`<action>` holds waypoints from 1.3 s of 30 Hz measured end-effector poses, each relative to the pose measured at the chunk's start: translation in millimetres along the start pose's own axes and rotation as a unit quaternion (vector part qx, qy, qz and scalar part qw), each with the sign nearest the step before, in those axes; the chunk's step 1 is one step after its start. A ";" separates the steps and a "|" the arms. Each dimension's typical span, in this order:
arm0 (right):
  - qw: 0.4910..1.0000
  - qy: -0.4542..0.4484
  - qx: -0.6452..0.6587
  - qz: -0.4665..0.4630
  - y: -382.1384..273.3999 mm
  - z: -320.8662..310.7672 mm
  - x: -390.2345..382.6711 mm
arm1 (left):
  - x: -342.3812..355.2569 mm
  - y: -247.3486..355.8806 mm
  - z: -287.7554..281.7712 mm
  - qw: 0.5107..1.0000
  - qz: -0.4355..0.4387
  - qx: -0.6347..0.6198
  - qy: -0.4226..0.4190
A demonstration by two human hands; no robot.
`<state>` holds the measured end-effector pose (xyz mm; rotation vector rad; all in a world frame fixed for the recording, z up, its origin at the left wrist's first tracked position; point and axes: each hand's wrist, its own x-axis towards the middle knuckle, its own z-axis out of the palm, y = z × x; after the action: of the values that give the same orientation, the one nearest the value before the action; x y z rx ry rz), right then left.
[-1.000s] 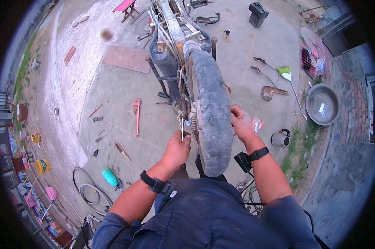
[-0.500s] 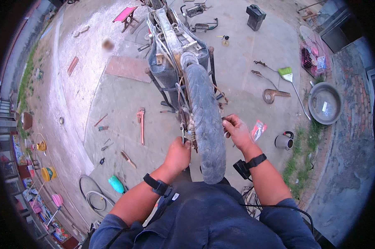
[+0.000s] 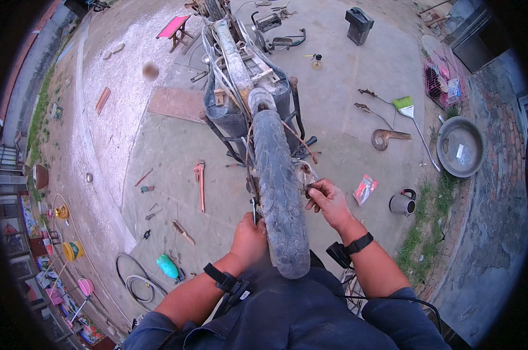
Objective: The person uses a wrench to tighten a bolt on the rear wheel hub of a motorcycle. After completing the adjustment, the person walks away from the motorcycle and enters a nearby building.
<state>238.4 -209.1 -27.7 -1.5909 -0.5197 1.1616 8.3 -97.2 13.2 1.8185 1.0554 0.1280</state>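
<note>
Before me stands a stripped motorcycle frame (image 3: 232,52), its worn, dusty tyre (image 3: 278,186) reaching toward my body. My left hand (image 3: 250,239) is closed around a slim silver hand tool (image 3: 254,209) at the tyre's left side; the tool's exact kind is unclear. On the other side, my right hand (image 3: 328,203) has its fingers bent and pinched at the metal parts (image 3: 304,175) by the wheel's middle. What lies between those fingertips is hidden. A rusty rod (image 3: 302,143) slants out beside the tyre.
A red pipe wrench (image 3: 200,186), a brush (image 3: 183,231) and a teal bottle (image 3: 167,266) lie on the left. To the right are a red-and-clear packet (image 3: 365,190), a steel mug (image 3: 402,203), a grey basin (image 3: 460,125) and a green-headed broom (image 3: 404,106).
The tyre's near end has come closer to me and slightly left. My left hand has moved lower with the silver tool. More metal shows right of the wheel, beside my right hand.
</note>
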 end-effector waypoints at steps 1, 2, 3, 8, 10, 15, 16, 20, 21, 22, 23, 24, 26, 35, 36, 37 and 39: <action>1.000 0.001 0.002 0.002 0.6 0.2 -0.2 | -0.8 0.1 0.5 1.000 0.007 0.005 0.001; 1.000 0.002 0.005 0.005 0.0 1.3 -0.5 | -1.6 0.5 1.3 1.000 0.014 0.009 0.002; 1.000 0.003 0.007 0.007 -0.6 2.0 -0.9 | -2.0 -2.7 2.6 1.000 0.023 0.015 0.000; 1.000 0.001 0.011 0.009 -1.3 2.6 -1.8 | -4.5 -19.2 11.3 0.999 0.022 0.032 0.001; 1.000 0.003 0.014 0.007 -0.7 2.7 -2.1 | -5.1 -21.2 15.1 1.000 0.011 0.021 0.005; 1.000 0.004 -0.001 -0.007 8.2 0.5 -1.2 | -7.0 -38.7 33.1 0.975 -0.076 -0.207 0.027; 1.000 0.004 -0.003 -0.009 9.0 -0.3 -1.0 | -6.0 -38.4 34.7 0.971 -0.083 -0.223 0.031; 1.000 0.000 0.026 0.007 0.0 3.4 -3.2 | -8.5 -40.2 37.7 0.977 -0.061 -0.201 0.045; 0.999 -0.003 0.042 0.016 -2.7 4.4 -4.2 | -8.7 -47.2 40.2 0.975 -0.056 -0.210 0.044; 1.000 -0.002 0.030 0.004 -0.8 2.7 -3.4 | -6.5 -51.1 43.0 0.973 -0.059 -0.220 0.045; 1.000 -0.003 0.019 -0.008 5.5 1.6 -1.9 | -5.0 -55.1 45.6 0.970 -0.065 -0.229 0.046; 1.000 -0.003 0.008 -0.021 9.8 1.0 -1.8 | -3.7 -59.3 48.4 0.966 -0.082 -0.240 0.049; 1.000 -0.003 -0.012 0.005 1.0 1.6 -1.2 | 0.4 -48.8 45.4 0.979 -0.068 -0.182 0.068; 0.985 0.055 -0.161 0.000 -32.2 1.0 -18.3 | -8.3 0.8 15.9 0.997 -0.039 0.010 0.064; 0.982 0.071 -0.178 -0.009 -38.0 -0.2 -24.4 | -9.6 -2.9 15.1 0.997 -0.029 -0.005 0.065; 0.984 0.079 -0.160 -0.009 -49.5 -1.3 -34.2 | -10.7 -7.5 16.1 0.997 -0.019 -0.023 0.065; 0.989 0.085 -0.119 -0.005 -84.6 7.2 -60.9 | -13.7 -16.7 10.1 0.997 -0.040 -0.033 0.049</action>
<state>224.2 -224.1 74.7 -1.8714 -0.5688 0.9717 -5.1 -111.7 -0.2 1.7232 1.1786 0.2025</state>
